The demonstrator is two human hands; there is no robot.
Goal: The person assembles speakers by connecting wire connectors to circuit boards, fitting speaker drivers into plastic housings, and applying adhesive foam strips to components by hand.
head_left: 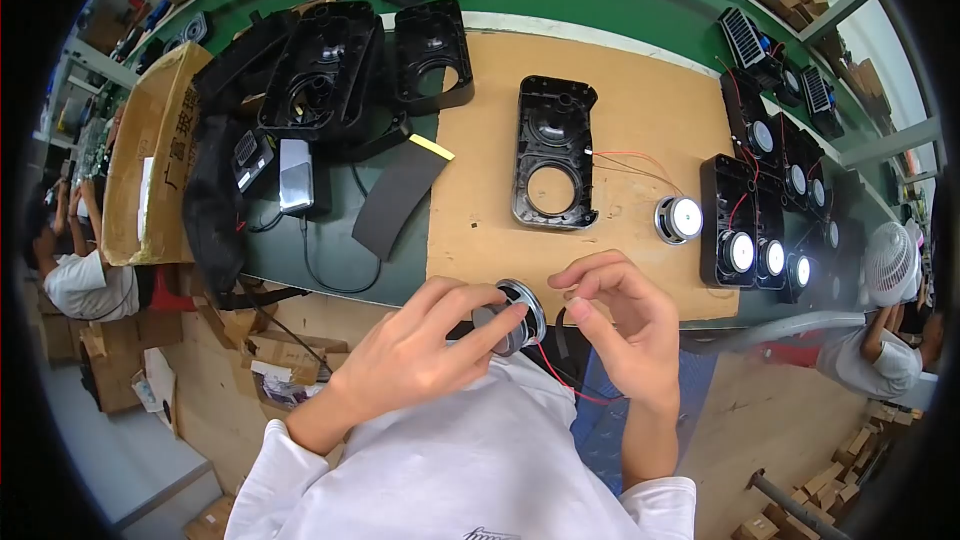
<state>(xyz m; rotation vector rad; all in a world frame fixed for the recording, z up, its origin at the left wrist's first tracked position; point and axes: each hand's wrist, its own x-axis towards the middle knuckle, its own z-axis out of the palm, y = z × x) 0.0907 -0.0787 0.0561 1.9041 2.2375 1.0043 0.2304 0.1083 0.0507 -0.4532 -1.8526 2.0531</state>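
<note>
My left hand (425, 340) grips a round speaker driver (524, 310) by its metal rim, just in front of my chest. Red and black wires (560, 375) hang from the driver. To the right, my right hand (625, 325) is raised with thumb and index finger close together around a thin dark strip (563, 330). Beyond my hands, a black plastic housing (555, 152) with a round opening lies on the cardboard sheet (480, 240). A second driver (678, 220) sits right of it, with red wires running toward the housing.
Housings with fitted drivers (738, 252) stand at the right. More black housings (322, 65), a dark grey sheet (402, 198), a power adapter (296, 177) and a cardboard box (155, 160) are at the left. Other people (95, 285) sit at both sides.
</note>
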